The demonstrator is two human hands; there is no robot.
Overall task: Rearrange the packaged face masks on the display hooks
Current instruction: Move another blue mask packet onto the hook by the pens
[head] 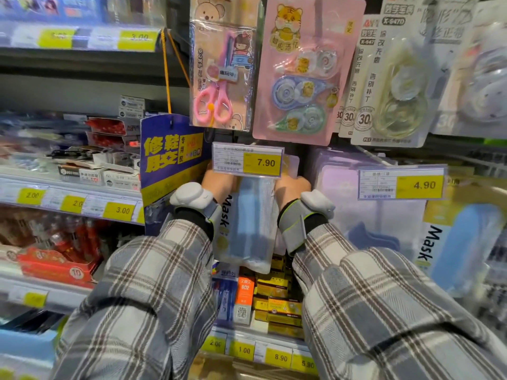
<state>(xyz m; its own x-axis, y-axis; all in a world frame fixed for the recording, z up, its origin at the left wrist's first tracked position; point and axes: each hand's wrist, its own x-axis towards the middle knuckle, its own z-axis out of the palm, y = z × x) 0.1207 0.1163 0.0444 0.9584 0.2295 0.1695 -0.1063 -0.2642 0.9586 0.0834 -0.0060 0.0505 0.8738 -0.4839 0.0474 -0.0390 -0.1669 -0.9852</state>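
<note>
A clear pack of blue face masks point(251, 223), printed "Mask", hangs from a hook behind the 7.90 price tag point(247, 161). My left hand point(218, 185) holds the pack's upper left edge and my right hand point(292, 185) holds its upper right edge. The price tag hides the fingers of both hands and the hook. More mask packs hang to the right: a pale purple one point(343, 187) behind the 4.90 tag point(402, 183), and a blue "Mask" pack point(463, 242) at the far right.
Above hang carded pink scissors point(220, 78), correction tape cards point(301, 78) and white tape packs point(392, 86). A blue glue sign point(170, 157) hangs just left of my hands. Shelves with small boxes and yellow price labels point(258, 297) lie to the left and below.
</note>
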